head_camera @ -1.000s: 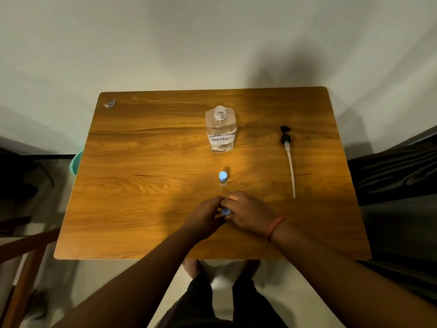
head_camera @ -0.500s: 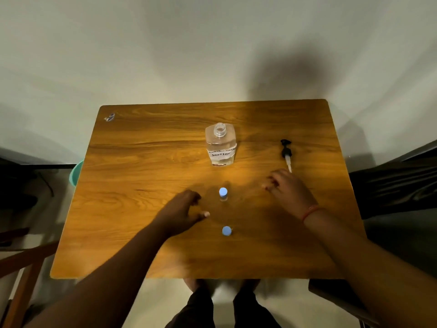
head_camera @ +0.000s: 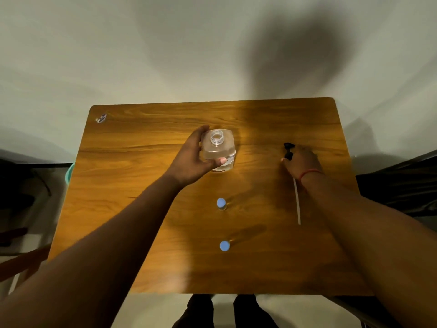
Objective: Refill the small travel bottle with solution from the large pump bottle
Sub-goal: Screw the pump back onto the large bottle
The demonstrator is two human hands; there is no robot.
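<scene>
Gripping the open large bottle point(head_camera: 219, 150), left hand point(head_camera: 192, 159) wraps it; right hand point(head_camera: 301, 162) closes on pump head point(head_camera: 288, 150) on worktop point(head_camera: 142, 185).

A rectangular wooden table point(head_camera: 142, 209) with rounded corners and warm orange-brown grain stands against a pale wall. Toward its far edge, near the middle, a large clear square-shouldered plastic bottle point(head_camera: 220, 150) with an open neck and a white label stands upright. To its right lies a black pump head with a long white dip tube point(head_camera: 296, 200), the tube pointing toward the near edge. Nearer, around the centre, a small clear vial with a blue top point(head_camera: 221, 204) stands upright, and nearer again is a second small blue-topped vial point(head_camera: 224, 245). A small silvery scrap point(head_camera: 101, 118) lies at the far left corner.
</scene>
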